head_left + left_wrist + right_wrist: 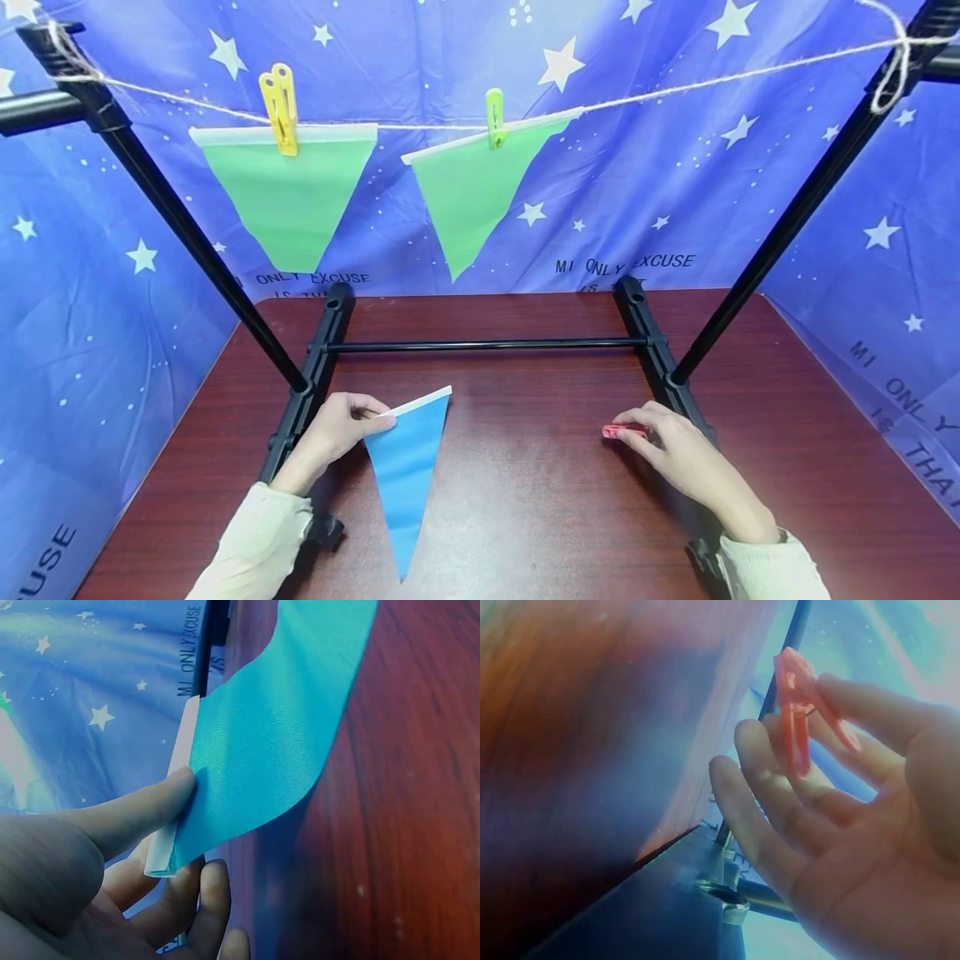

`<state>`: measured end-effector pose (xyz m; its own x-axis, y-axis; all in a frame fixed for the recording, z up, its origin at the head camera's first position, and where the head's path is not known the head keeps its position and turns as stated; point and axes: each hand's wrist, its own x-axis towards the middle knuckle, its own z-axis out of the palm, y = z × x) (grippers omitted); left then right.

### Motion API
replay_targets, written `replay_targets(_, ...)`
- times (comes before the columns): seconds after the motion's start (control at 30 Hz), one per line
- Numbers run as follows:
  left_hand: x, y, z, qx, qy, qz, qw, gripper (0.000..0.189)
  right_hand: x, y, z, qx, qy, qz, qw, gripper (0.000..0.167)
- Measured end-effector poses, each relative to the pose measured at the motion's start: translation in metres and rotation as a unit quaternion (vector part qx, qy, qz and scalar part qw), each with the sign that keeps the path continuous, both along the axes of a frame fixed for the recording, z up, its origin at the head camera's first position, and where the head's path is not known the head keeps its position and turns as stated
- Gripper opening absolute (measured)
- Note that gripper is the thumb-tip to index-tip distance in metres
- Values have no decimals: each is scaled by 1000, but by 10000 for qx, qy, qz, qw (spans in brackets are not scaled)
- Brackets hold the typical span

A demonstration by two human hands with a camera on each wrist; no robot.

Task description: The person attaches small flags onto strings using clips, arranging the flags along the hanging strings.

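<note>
Low over the table, my left hand (341, 429) pinches a blue triangular pennant (408, 467) by the white band (184, 742) along its top; the tip points toward me. In the left wrist view the thumb lies on the band, fingers behind it. To the right, my right hand (678, 458) holds a small red clothespin (624, 431) between thumb and fingers. The right wrist view shows the clothespin (793, 712) with its two handles spread apart. Above, two green pennants hang from a string (712, 85): one (288, 200) under a yellow clothespin (281, 112), one (472, 187), tilted, under a green clothespin (494, 117).
The string runs between two slanted black poles (795, 208) of a frame standing on the dark red wooden table (525, 517). A thin black crossbar (487, 344) joins the frame's feet near the back. Blue star-printed cloth (450, 50) encloses the back and sides.
</note>
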<state>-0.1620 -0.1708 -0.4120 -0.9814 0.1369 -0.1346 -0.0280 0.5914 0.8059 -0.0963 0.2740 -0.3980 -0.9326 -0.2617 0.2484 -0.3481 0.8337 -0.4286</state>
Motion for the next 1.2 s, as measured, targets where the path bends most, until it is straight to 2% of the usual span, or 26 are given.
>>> replay_targets(0.2,-2,6,4,124,85,-123,9998,16,-1,0,2,-60,87,-193,9998,20)
replay_targets(0.4,-3,13,12,170,7,-127,9998,17,-2,1,7,-411,-211,-562,9973,31)
replay_targets(0.57,-4,18,15,171,74,-195,9996,17,-1,2,10,-643,-278,-750,9947,31)
replay_targets(0.83,-7,25,19,223,236,-332,9989,18,-3,7,11,-962,-143,-628,9933,26)
replay_targets(1.0,-8,30,22,341,189,-344,9986,17,-3,8,14,-1070,-134,-521,9928,28)
replay_targets(1.2,-9,37,24,499,140,-357,9980,15,-3,8,20,-1193,-245,-730,9899,37)
